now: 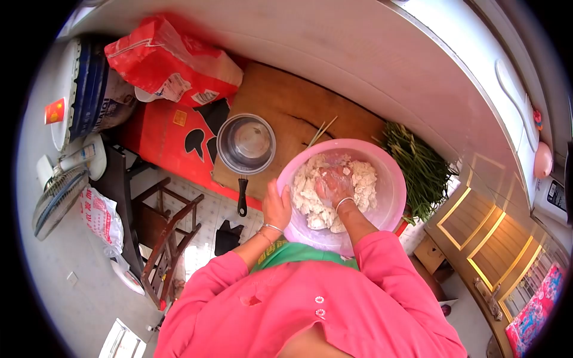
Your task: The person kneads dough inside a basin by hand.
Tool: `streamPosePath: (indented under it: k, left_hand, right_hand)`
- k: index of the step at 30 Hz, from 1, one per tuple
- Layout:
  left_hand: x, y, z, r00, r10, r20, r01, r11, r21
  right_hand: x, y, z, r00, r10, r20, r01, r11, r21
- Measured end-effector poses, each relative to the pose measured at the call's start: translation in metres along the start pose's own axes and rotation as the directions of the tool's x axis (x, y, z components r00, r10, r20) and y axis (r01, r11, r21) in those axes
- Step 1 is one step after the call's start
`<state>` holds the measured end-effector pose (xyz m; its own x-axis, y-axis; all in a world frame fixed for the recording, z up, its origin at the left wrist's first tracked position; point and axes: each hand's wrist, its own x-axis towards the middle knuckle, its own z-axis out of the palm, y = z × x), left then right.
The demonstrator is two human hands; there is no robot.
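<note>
Dough [309, 197], rough and lumpy, lay in the pink basin [400, 191] at the near right of the worktop [274, 89]. The step in hand was judged to be mixing. The left hand [277, 206] gripped the basin's left rim; the right hand [335, 185], forearm angled far and left, pressed into the dough, finger closure undeterminable. Further working would call for a steady rim.
</note>
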<state>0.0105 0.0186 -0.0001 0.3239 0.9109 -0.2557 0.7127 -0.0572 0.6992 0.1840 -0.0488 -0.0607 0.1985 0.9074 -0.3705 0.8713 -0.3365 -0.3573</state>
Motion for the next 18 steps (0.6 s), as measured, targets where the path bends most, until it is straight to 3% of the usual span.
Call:
streamPosePath:
  k: [4, 6, 10, 12, 16, 18]
  left_hand:
    - [0.000, -0.002, 0.000, 1.000, 0.004, -0.019, -0.004, 1.000, -0.001]
    - [0.000, -0.003, 0.001, 1.000, 0.003, 0.008, -0.002, 0.999, -0.037]
    - [-0.004, -0.002, 0.000, 1.000, -0.012, -0.021, 0.012, 1.000, 0.007]
    - [-0.005, 0.002, -0.002, 0.995, 0.073, -0.069, -0.073, 0.997, 0.001]
    - [-0.009, -0.001, -0.005, 1.000, 0.028, -0.001, -0.028, 0.999, 0.027]
    - [-0.007, -0.002, -0.003, 1.000, 0.029, 0.002, -0.029, 0.999, -0.022]
  right_hand:
    - [0.015, -0.006, -0.012, 0.995, 0.095, 0.037, -0.097, 0.994, 0.059]
    - [0.023, -0.011, -0.028, 0.985, 0.122, 0.121, -0.123, 0.992, 0.000]
    - [0.026, -0.009, -0.010, 0.990, 0.144, 0.002, -0.144, 0.989, 0.030]
    - [0.024, -0.015, -0.033, 0.960, 0.196, 0.201, -0.219, 0.971, 0.099]
    - [0.007, 0.002, -0.033, 0.978, 0.107, 0.180, -0.129, 0.984, 0.118]
    - [-0.023, -0.010, -0.099, 0.837, -0.075, 0.542, 0.057, 0.997, 0.050]
